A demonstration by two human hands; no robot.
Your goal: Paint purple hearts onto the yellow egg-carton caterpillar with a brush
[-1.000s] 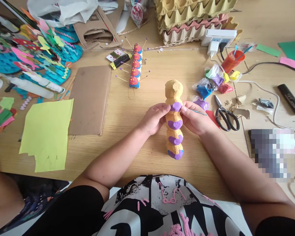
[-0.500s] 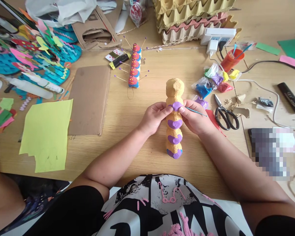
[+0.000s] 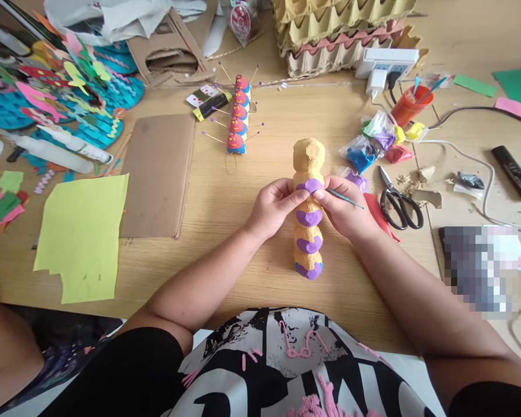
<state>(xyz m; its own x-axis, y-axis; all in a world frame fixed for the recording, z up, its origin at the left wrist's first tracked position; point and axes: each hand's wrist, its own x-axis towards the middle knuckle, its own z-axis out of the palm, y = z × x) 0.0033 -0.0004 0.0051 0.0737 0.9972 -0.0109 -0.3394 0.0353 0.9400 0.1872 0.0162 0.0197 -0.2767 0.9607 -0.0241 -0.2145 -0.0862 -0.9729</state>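
Note:
An orange-yellow egg-carton strip (image 3: 309, 156) with several bumps is held lengthwise over the table. Purple clay patches (image 3: 309, 218) curve across its lower bumps, and a bit of blue shows at the lowest one. My left hand (image 3: 272, 205) is closed on the strip's left side, its thumb on the uppermost purple patch. From the right, my right hand (image 3: 344, 209) grips the same strip, thumb pressed at that patch's edge. A thin blue modelling tool (image 3: 351, 200) sticks out of my right hand, pointing right; its other end is hidden.
A red-and-blue egg-carton caterpillar (image 3: 238, 116) stands ahead. Scissors (image 3: 399, 200), clay bags (image 3: 364, 152) and an orange cup (image 3: 410, 107) lie right. Cardboard (image 3: 158, 176) and yellow paper (image 3: 84, 231) are left. Egg trays (image 3: 338, 40) stack behind. Another person's limb (image 3: 8, 347) shows lower left.
Both hands stay on the strip, with my thumbs still at the uppermost purple patch. Only very slight shifts of the fingers and the tool show.

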